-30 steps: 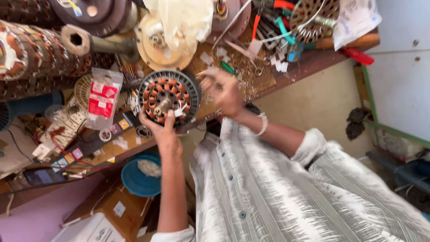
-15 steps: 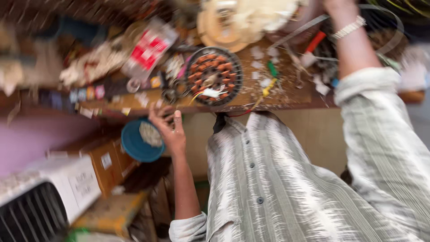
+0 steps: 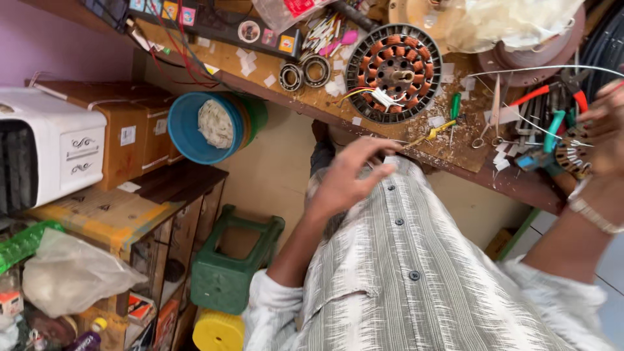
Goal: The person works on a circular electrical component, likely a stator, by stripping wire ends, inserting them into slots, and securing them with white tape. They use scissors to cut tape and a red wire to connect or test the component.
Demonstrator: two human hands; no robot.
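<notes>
the left hand hangs open and empty in front of the striped shirt, fingers loosely spread, palm turned toward the body, just short of the wooden bench edge. the right hand is raised at the far right of the bench over a clutter of red- and teal-handled pliers; it is partly cut off, so i cannot tell whether it grips anything. the round metal motor stator with copper-orange windings lies flat on the bench, just beyond the left hand and well apart from the right. it looks heavy and rigid, best taken by its dark outer ring, since the fine windings and the white lead wires at its front seem fragile. two steel bearing rings sit just left of the stator.
</notes>
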